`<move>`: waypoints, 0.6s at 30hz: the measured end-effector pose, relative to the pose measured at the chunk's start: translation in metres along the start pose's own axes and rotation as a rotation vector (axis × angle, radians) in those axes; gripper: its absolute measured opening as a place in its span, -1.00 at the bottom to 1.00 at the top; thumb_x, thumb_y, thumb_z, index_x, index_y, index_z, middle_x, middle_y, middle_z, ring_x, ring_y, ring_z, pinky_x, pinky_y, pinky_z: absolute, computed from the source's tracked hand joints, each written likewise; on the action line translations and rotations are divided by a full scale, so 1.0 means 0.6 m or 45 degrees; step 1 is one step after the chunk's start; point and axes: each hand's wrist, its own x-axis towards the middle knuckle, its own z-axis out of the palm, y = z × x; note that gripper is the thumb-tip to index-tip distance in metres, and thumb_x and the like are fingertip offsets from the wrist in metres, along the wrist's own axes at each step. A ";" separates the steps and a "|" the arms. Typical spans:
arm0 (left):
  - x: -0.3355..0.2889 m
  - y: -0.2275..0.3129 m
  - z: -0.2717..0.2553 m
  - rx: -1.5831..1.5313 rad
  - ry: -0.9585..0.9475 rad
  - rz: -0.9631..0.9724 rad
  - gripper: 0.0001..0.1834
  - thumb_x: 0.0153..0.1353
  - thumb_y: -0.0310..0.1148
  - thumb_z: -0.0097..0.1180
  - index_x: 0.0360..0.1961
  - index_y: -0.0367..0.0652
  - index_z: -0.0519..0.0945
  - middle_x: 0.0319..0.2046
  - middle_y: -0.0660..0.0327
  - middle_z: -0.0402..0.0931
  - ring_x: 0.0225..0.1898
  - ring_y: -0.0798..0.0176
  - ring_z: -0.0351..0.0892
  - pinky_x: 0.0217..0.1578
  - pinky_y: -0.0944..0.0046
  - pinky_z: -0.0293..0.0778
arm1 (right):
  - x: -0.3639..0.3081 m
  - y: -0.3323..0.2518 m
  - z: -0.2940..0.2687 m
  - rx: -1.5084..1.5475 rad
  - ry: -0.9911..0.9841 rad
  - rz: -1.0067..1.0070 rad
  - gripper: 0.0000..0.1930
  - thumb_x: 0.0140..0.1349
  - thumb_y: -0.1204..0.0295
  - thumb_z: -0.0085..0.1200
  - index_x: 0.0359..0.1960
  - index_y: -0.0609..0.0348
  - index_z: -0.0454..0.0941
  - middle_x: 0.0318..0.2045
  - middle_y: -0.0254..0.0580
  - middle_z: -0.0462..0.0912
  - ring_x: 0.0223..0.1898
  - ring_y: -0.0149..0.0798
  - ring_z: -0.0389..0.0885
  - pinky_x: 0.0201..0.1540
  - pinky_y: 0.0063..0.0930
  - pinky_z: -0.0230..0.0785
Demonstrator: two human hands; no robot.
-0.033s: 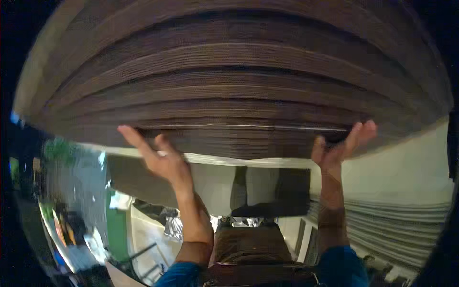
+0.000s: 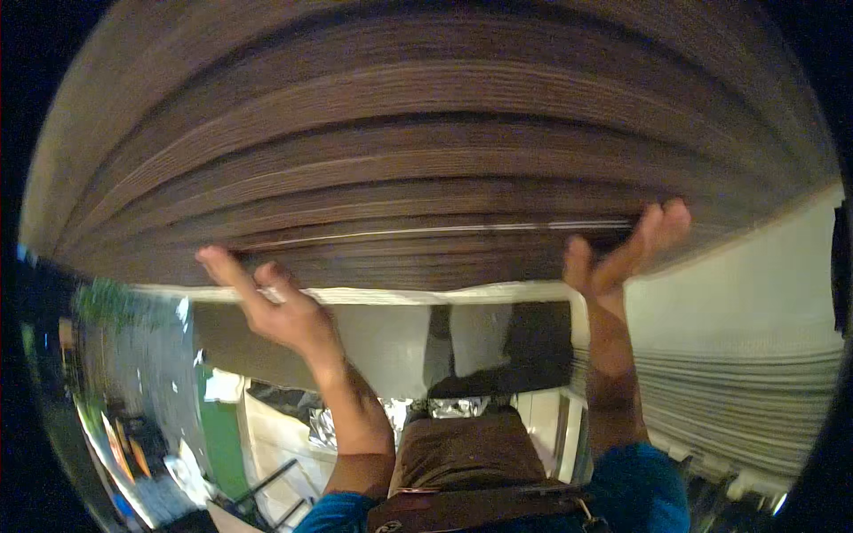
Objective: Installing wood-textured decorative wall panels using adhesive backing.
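A wide dark brown wood-grain panel with long grooves fills the upper part of the view. My left hand is raised at its lower edge on the left, thumb apart and fingers stretched out. At the right of the same edge is my right hand, also with thumb and fingers spread. Both hands appear to lie against the panel; exact contact is blurred. A thin pale line crosses the panel between the hands; whether it is a groove or a separate strip I cannot tell.
Below the panel is a pale ledge with dark shadows. A cream wall and a ribbed light surface stand on the right. Crumpled foil lies near my brown-trousered legs. A green plant is far left.
The whole view has tilted slightly, so the panel and left hand sit lower on the left and the right hand a little higher. Both hands keep their spread pose.
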 end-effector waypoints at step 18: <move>-0.023 -0.105 0.093 -0.611 0.097 0.070 -0.14 0.42 0.16 -0.37 0.46 -0.21 -0.30 0.48 0.00 -0.39 0.45 -0.05 -0.11 0.40 -0.08 -0.04 | 0.012 -0.061 0.083 0.305 0.283 -0.091 -0.04 0.18 -0.33 -0.20 0.48 -0.10 -0.21 0.49 -0.20 -0.21 0.49 -0.08 -0.17 0.47 -0.01 -0.50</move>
